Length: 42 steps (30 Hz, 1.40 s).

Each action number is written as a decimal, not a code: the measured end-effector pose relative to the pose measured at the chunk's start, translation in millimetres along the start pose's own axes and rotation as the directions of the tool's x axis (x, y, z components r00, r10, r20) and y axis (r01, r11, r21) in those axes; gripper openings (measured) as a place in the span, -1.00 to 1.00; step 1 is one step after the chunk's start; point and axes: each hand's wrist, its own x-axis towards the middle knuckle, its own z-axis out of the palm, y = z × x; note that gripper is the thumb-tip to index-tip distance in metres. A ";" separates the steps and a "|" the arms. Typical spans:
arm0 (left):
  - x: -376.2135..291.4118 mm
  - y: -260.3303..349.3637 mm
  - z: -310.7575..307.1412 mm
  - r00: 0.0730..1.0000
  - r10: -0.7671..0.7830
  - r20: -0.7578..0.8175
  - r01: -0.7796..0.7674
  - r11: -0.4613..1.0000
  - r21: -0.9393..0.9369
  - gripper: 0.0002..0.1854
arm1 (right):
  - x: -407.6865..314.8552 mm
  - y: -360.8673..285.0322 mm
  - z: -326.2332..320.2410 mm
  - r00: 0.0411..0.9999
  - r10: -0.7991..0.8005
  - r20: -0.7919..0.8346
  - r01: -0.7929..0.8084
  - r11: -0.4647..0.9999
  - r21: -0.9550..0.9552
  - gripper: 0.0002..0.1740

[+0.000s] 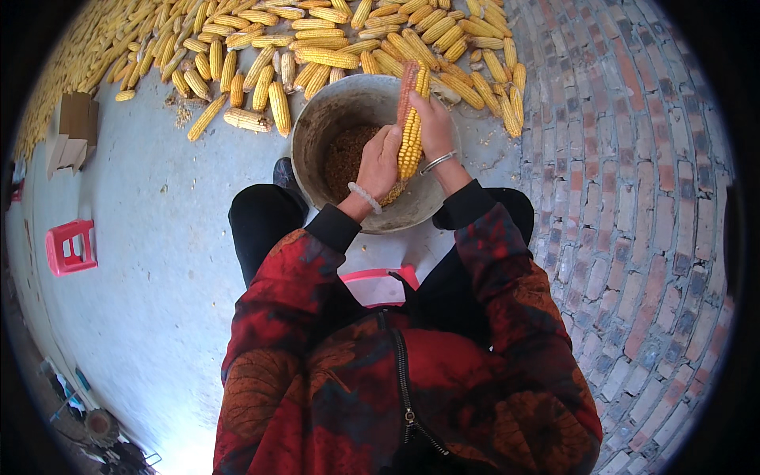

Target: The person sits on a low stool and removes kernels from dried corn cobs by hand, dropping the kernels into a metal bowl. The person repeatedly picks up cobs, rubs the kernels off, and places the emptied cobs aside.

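Above a round metal basin point(309, 124), my left hand point(380, 163) and my right hand point(433, 127) are closed around a dried corn cob with yellow kernels point(411, 148) and a reddish, bare cob point(407, 89) lying against it. Which hand bears which cob is hard to tell, as they are pressed together. A pale bead bracelet circles my left wrist, a metal bangle my right. Dark brown matter point(350, 157) covers part of the basin's inside, and loose yellow kernels point(392, 193) show below my hands.
Many ears of corn point(320, 41) are heaped beyond the basin. A brick wall point(623, 208) rises on the right. To the left are a cardboard box point(77, 127) and a pink plastic stool point(71, 248) on the concrete floor. The basin stands between my knees.
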 end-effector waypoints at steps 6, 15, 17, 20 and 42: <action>3.4 5.7 -4.9 0.999 -0.033 0.002 0.033 0.989 0.141 -0.63 | 1.7 4.2 -0.8 0.999 0.033 -0.015 -0.033 0.999 -0.005 -0.57; -3.0 7.0 0.6 0.996 -0.036 0.082 0.052 0.978 -0.201 -0.65 | 3.7 2.4 -2.2 0.995 0.075 -0.069 -0.063 0.986 0.156 -0.58; -1.6 6.8 -1.9 0.998 -0.042 0.051 0.046 0.997 -0.066 -0.66 | 4.9 5.5 -2.3 0.990 0.119 -0.075 -0.107 0.983 0.149 -0.58; -5.6 17.2 -6.6 0.970 -0.209 0.127 0.235 0.941 -0.244 -0.66 | 11.0 9.6 -3.5 0.990 0.090 -0.106 -0.075 0.988 0.138 -0.57; -12.6 29.7 -12.1 0.932 -0.288 0.223 0.355 0.854 -0.381 -0.66 | 28.1 26.3 -14.8 0.975 0.166 -0.147 -0.115 0.946 0.304 -0.69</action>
